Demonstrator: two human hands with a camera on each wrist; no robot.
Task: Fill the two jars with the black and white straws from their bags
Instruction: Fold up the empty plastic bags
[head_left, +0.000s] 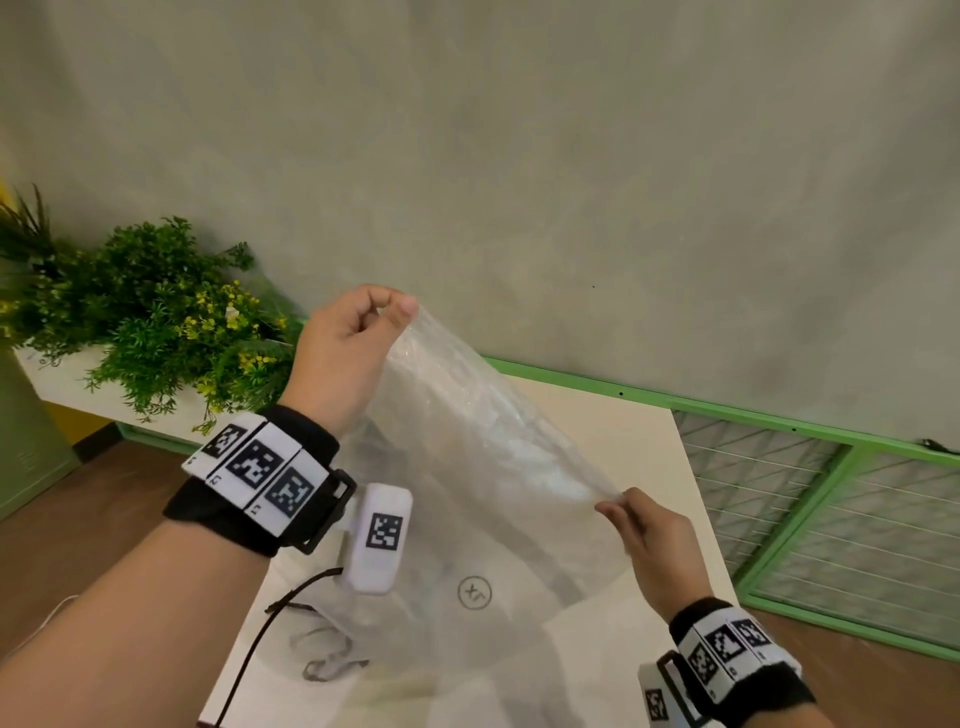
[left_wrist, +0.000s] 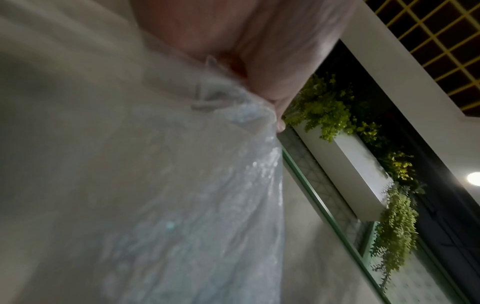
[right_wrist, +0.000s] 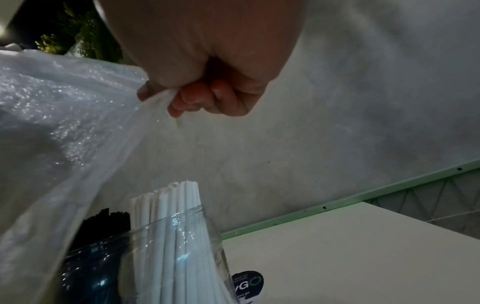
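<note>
A clear plastic bag (head_left: 483, 457) is stretched in the air above the table between both hands; no straws show inside it. My left hand (head_left: 363, 332) pinches its upper corner, and my right hand (head_left: 631, 512) pinches its lower corner. In the right wrist view the right hand (right_wrist: 166, 100) grips the bag (right_wrist: 57, 115) above two clear jars. One jar (right_wrist: 179, 246) holds white straws (right_wrist: 171, 205); the jar (right_wrist: 91, 267) behind it holds black straws (right_wrist: 106, 222). The left wrist view shows the bag (left_wrist: 155, 185) filling the frame under the left hand (left_wrist: 278, 115). In the head view the jars are hidden behind the bag.
A cream table (head_left: 623, 436) lies below, with another crumpled plastic bag (head_left: 332, 654) near its front left. A planter with green foliage (head_left: 156, 322) stands at the left. A green wire-mesh frame (head_left: 831, 499) runs along the right, against a grey wall.
</note>
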